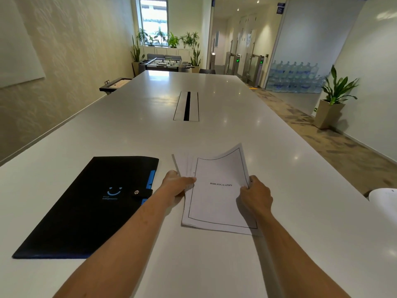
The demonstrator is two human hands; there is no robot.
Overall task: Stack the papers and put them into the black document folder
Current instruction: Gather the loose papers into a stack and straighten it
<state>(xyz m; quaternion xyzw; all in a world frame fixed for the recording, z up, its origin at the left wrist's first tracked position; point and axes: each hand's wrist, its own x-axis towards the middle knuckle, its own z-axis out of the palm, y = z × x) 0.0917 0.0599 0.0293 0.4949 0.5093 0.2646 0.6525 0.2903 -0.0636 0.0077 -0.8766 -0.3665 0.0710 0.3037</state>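
Observation:
A loose stack of white papers lies on the white table, its top sheet bordered and printed "BIBLIOGRAPHY". The far ends of the sheets fan out and curl upward. My right hand grips the stack's right edge. My left hand holds the left edge, thumb on the top sheet. The black document folder lies flat to the left of the papers, closed by a snap strap, with a blue smile logo and blue tabs at its right side.
A cable slot is set into the table's middle, farther away. A white object peeks in at the right table edge. A potted plant stands on the floor to the right.

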